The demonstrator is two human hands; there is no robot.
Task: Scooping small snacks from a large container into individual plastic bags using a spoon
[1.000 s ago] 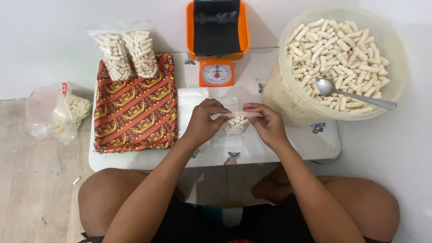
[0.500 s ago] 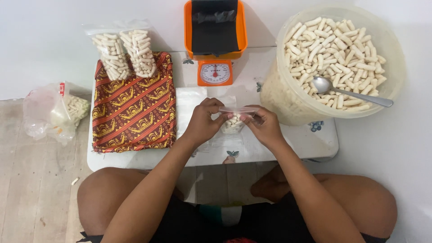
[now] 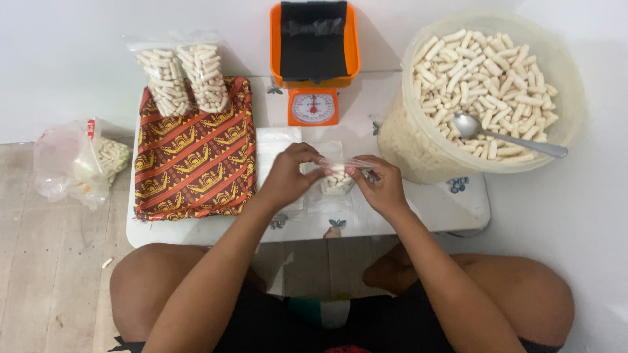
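In the middle of the frame, just below the scale, both hands meet over a small clear bag with a few pale snack sticks inside. The left hand pinches the bag's top edge from the left, fingers curled in tight on the plastic. The right hand pinches the same top edge from the right, thumb and fingertips closed on it. So both grips are narrow and both are holding the bag, which hangs between them just over the white table, with a flat sheet of clear plastic under and behind it.

Upper right of the frame there's a big translucent bucket full of the same pale sticks, with a metal spoon lying in it, bowl to the left and handle poking out to the right rim. The bucket sits just beside the right hand, not touching it.

Top centre, the scale is orange with a round dial facing the camera and a black thing lying in its tray.

Left half of the table is covered by a red and yellow patterned cloth. Two filled bags stand side by side at its upper edge, touching each other.

Far left, off the table on the floor, sits a crumpled plastic sack with more sticks showing through it.

Bottom of the frame is the person's bare knees, legs crossed under the table edge.
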